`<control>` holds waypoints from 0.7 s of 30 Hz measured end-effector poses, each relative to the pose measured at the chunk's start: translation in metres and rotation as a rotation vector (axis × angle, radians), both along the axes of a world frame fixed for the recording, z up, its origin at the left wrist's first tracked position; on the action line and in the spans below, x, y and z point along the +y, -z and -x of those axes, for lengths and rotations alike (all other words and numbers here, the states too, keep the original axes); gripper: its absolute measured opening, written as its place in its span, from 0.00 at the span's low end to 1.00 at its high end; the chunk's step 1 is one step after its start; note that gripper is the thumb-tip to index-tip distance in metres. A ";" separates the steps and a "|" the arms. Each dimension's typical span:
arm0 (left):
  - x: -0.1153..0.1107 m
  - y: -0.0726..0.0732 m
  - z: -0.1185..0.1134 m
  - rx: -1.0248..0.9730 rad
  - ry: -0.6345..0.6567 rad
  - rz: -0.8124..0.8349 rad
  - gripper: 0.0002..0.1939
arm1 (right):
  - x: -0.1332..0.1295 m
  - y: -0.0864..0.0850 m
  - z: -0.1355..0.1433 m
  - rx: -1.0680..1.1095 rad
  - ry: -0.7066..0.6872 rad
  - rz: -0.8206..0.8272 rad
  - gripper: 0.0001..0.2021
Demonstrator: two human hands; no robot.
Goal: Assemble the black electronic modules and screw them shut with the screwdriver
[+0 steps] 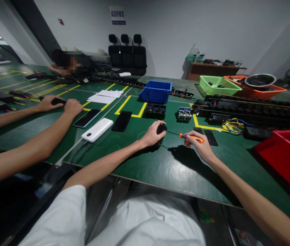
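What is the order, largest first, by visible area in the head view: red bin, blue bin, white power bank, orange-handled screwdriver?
1. Red bin, partly out of view
2. Blue bin
3. White power bank
4. Orange-handled screwdriver

We are in what looks like an assembly workshop — a long green counter (160, 167) marked with yellow lines (123, 105) carries a blue bin (156, 92), a red bin (286, 153), coloured wires (237, 125) and small electronic modules (184, 114), and an orange-handled screwdriver (182, 136) is held just above it.
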State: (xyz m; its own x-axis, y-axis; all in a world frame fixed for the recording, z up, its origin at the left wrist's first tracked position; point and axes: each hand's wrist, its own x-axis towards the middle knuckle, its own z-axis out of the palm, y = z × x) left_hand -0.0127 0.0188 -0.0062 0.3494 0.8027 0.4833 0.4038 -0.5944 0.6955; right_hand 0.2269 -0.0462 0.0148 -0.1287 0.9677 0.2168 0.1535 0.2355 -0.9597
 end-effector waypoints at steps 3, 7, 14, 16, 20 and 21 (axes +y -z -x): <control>-0.001 -0.001 0.000 0.009 -0.005 0.006 0.16 | -0.001 -0.001 0.000 0.004 0.003 0.003 0.15; -0.002 -0.003 0.000 0.020 -0.011 0.014 0.16 | -0.001 -0.001 0.001 -0.001 0.003 0.001 0.15; -0.001 -0.001 0.000 0.009 -0.004 0.013 0.16 | 0.000 0.000 0.001 -0.007 -0.004 -0.007 0.13; 0.000 -0.001 0.000 0.013 -0.002 0.018 0.16 | 0.000 0.000 0.001 -0.009 -0.001 -0.011 0.14; 0.001 0.000 0.000 0.011 -0.005 0.019 0.16 | 0.000 0.000 0.001 -0.008 -0.003 -0.009 0.14; 0.001 0.000 0.000 0.011 -0.005 0.018 0.16 | 0.000 0.001 0.001 -0.007 -0.001 -0.008 0.14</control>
